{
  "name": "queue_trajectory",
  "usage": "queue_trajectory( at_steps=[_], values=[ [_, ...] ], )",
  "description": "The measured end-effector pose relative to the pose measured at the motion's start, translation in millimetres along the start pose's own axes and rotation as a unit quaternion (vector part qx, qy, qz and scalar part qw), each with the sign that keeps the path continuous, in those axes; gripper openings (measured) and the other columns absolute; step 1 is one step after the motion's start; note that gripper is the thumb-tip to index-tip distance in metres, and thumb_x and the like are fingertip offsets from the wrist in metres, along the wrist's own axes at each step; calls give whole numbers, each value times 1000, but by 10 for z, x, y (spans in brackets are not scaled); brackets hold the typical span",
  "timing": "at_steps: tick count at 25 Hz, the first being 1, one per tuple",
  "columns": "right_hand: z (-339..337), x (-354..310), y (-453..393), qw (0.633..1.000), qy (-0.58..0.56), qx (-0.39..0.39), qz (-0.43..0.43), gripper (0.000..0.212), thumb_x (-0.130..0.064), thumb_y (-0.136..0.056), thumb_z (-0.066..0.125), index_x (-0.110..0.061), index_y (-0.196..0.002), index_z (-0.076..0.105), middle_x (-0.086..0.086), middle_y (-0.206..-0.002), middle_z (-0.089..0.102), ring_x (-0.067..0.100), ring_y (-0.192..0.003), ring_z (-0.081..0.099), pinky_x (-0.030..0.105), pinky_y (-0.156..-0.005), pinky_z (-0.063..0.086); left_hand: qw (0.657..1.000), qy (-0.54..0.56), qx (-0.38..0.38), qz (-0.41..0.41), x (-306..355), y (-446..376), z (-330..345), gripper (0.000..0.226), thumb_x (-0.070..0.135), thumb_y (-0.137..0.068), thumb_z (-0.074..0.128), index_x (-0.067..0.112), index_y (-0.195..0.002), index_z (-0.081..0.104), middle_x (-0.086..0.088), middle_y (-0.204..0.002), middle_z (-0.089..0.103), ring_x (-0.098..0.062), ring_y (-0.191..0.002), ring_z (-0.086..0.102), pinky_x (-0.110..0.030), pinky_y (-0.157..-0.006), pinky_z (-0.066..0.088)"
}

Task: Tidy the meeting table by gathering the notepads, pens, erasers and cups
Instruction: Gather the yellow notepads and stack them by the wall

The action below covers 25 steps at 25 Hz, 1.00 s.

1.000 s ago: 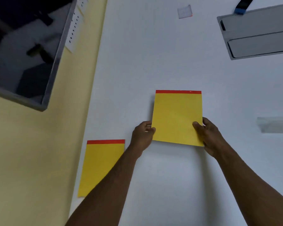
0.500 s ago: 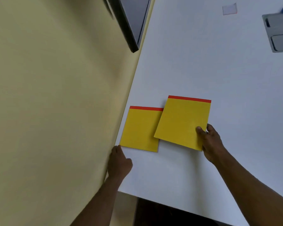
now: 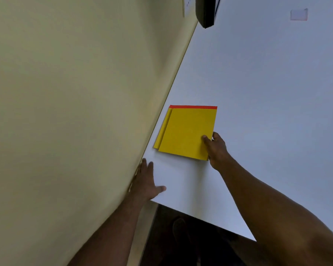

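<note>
Two yellow pads, each with a red top strip, lie stacked on the white surface (image 3: pixel 258 112) at frame centre. The top pad (image 3: pixel 188 131) sits offset right, leaving a narrow left strip of the lower pad (image 3: pixel 162 129) exposed. The right hand (image 3: pixel 216 148) pinches the top pad's lower right corner, thumb on top. The left hand (image 3: pixel 146 181) rests flat, fingers extended, at the surface's left edge against the wall (image 3: pixel 75 112).

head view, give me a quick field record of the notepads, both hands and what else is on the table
top notepad: yellow, red top strip, lying on the lower one
lower notepad: only its left edge shows
right hand: pinches the top notepad's near right corner
left hand: fingers straight, flat on the table edge by the wall
table: white
small pale eraser: far right
</note>
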State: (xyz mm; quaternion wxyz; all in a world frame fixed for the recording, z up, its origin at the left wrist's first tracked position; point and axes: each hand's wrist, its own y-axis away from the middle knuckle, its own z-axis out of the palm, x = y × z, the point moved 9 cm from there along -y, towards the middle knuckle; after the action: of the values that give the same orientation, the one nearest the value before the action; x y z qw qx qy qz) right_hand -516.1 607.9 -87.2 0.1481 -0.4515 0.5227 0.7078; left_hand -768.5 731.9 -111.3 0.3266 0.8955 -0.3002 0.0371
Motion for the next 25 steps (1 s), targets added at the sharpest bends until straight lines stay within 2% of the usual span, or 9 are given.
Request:
queue_trajectory(
  at_steps=[3,5,8,10,12,15,17,20,25],
  values=[
    [122,6,-131,998,66,2,-7,40,-23,-97,56,-12,-134,46,13,-136,52,33,-119,53,55,-100,46,1000,5,10,4,6,-15,6,116,57,-79,70,17,-155,-7,-4,-160,-25,-20,-149,-14,-38,-121,6],
    [123,5,-151,984,172,30,-27,46,-29,-93,61,-9,-131,45,15,-132,53,34,-117,54,51,-98,47,1000,2,13,10,12,-17,-9,116,58,-79,69,17,-155,-7,-5,-160,-25,-20,-150,-13,-38,-121,6],
    [146,17,-147,931,358,45,-51,63,-39,-86,67,-4,-133,42,18,-132,48,36,-119,51,44,-95,47,1000,-11,7,9,17,-25,2,116,58,-79,68,16,-154,-10,-6,-159,-27,-22,-149,-15,-41,-121,8],
    [185,21,-167,900,432,36,-45,64,-37,-85,69,-2,-131,41,20,-131,47,37,-119,51,43,-91,46,1000,-22,-10,5,25,-46,29,116,59,-80,67,15,-154,-11,-7,-159,-28,-23,-149,-15,-44,-121,10],
    [214,-20,-171,889,454,40,-48,70,-36,-81,73,-4,-132,38,19,-130,44,39,-120,49,44,-88,46,999,-32,-14,-2,23,-58,33,117,58,-80,67,15,-154,-12,-7,-159,-28,-24,-149,-15,-46,-120,11],
    [313,-52,-70,870,482,37,-95,114,-48,-65,83,-10,-147,14,19,-138,33,40,-126,38,52,-93,44,999,-34,-8,-3,31,-56,21,117,58,-80,67,14,-154,-12,-8,-159,-27,-25,-149,-14,-45,-120,10],
    [407,68,39,843,524,18,-120,134,-54,-57,86,-19,-151,-2,18,-146,23,40,-131,31,54,-98,42,999,-38,-9,-1,30,-52,23,117,58,-79,68,13,-154,-11,-10,-159,-26,-26,-149,-14,-44,-120,10],
    [466,184,112,813,563,29,-146,136,-53,-56,87,-19,-151,-5,18,-147,23,38,-131,31,51,-101,40,999,-50,-11,2,47,-42,14,117,59,-80,66,12,-154,-11,-11,-159,-25,-27,-149,-13,-45,-119,10],
    [424,154,54,824,544,55,-145,128,-52,-58,86,-12,-150,6,16,-142,28,35,-129,31,48,-101,41,998,-64,-27,-5,63,-66,9,117,60,-80,66,11,-154,-11,-12,-160,-25,-29,-149,-14,-45,-120,9]
  ],
)
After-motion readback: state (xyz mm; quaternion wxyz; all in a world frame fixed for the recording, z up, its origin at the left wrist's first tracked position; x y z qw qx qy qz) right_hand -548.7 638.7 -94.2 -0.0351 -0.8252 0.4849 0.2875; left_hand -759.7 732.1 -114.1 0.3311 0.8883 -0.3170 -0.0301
